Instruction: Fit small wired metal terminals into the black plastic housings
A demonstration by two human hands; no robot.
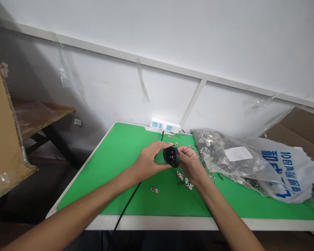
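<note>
My left hand and my right hand meet over the green table top, both closed round a small black plug-like part. The left fingers wrap its top and left side, while the right fingers pinch its right side. A black cable runs from under my hands toward the table's near edge. Several small metal pieces lie on the green surface just below my right hand, and one more metal piece lies nearer the front.
A clear plastic bag of metal parts lies to the right, beside a white bag with blue print. A white power strip sits at the table's far edge. Cardboard stands at the left; a white wall is behind.
</note>
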